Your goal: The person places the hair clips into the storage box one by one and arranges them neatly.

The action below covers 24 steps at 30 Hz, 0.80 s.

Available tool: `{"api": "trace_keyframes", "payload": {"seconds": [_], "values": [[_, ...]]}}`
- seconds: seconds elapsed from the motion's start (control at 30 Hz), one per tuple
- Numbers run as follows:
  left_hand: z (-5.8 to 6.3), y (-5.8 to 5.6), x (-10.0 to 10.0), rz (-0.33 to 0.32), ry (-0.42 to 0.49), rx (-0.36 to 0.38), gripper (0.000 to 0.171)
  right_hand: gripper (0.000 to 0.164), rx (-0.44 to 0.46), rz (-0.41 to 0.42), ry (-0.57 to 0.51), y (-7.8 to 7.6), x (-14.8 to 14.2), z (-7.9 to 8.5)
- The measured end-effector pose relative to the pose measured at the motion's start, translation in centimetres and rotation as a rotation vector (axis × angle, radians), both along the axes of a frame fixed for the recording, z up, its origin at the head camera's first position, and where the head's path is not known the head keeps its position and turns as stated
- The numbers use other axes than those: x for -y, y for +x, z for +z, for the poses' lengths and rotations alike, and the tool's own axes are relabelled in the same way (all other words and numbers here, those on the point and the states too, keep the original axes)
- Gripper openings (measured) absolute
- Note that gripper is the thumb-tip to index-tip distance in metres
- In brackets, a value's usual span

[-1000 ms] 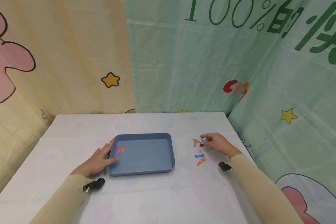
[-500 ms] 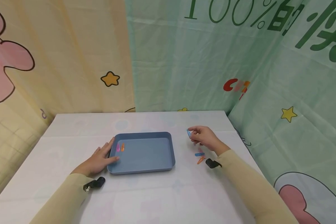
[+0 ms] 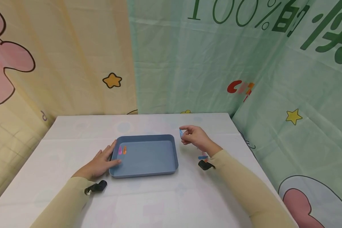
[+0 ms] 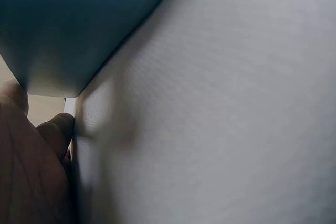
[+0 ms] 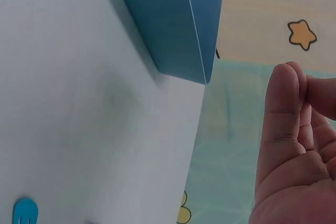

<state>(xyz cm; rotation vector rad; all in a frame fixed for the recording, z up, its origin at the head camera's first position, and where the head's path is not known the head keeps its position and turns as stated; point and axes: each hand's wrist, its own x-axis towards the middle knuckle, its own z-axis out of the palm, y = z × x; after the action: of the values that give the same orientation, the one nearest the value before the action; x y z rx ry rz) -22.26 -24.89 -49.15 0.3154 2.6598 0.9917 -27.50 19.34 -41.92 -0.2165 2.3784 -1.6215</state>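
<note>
My right hand (image 3: 196, 136) is in the air just off the tray's far right corner. It pinches a light blue snap hair clip (image 3: 180, 133) between thumb and fingertips; the right wrist view shows the pinch but the clip is hidden there. My left hand (image 3: 101, 163) rests at the left side of the blue-grey tray (image 3: 148, 173), fingers extended along its outer wall and thumb over the rim. Inside the tray, a pink hair clip (image 3: 120, 150) and an orange hair clip (image 3: 124, 150) lie side by side near the left wall.
Right of the tray, a blue hair clip (image 3: 203, 157) lies on the white tablecloth (image 3: 159, 199) with others, partly hidden behind my right forearm and its black wrist camera (image 3: 206, 165). Printed curtains (image 3: 171, 63) stand behind the table and along its sides.
My right hand has picked up the light blue hair clip from the pile and carried it left toward the tray. My left hand and the tray stay in place.
</note>
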Motion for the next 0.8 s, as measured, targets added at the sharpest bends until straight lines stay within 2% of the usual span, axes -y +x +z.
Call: {"api": "trace_keyframes", "payload": {"seconds": [0.23,0.57,0.8], "values": [[0.2,0.1,0.0,-0.010,-0.003,-0.015,0.105,0.053,0.016,0.025,-0.057,-0.4,2.7,0.3],[0.1,0.1,0.1,-0.007,0.004,-0.007,0.105,0.052,0.043,0.022,-0.038,-0.5,6.4,0.9],[0.0,0.0,0.1,0.005,-0.002,0.009,0.106,0.049,0.036,0.034,-0.054,-0.6,9.0,0.7]]}}
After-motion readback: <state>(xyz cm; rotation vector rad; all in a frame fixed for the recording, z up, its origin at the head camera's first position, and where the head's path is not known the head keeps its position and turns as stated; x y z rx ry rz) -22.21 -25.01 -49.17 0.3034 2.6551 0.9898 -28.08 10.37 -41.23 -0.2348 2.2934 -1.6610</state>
